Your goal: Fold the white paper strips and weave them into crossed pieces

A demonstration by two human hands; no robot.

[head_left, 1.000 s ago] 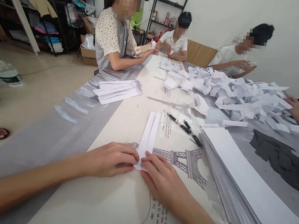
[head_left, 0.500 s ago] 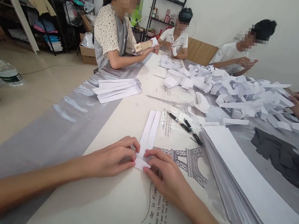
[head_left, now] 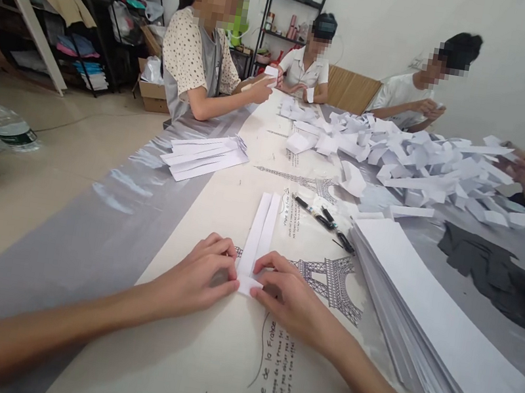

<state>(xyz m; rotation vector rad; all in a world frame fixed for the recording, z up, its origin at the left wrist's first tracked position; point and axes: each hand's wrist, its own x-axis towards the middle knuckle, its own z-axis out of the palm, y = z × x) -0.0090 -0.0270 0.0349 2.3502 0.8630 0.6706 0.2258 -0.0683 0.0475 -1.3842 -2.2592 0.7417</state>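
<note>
A white paper strip [head_left: 256, 235], folded lengthwise with a seam down its middle, lies on the printed tablecloth [head_left: 177, 356] pointing away from me. Its near end is turned up into a short flap [head_left: 249, 286]. At the flap's left corner, my left hand [head_left: 211, 271] pinches the paper between thumb and fingers. The right corner is pinched likewise by my right hand [head_left: 285, 290]. Both hands rest low over the cloth, fingers curled.
To the right lies a stack of long white paper sheets [head_left: 435, 303]. Pens [head_left: 323, 219] sit beside it. Folded strips [head_left: 206, 154] lie at left, and a heap of folded paper pieces [head_left: 413, 154] covers the far right. Several people sit around the table, handling paper.
My hands keep their pinch on the folded end, with only slight finger movement. Across the table, the person at left has lowered and turned the wooden piece and paper in their hands.
</note>
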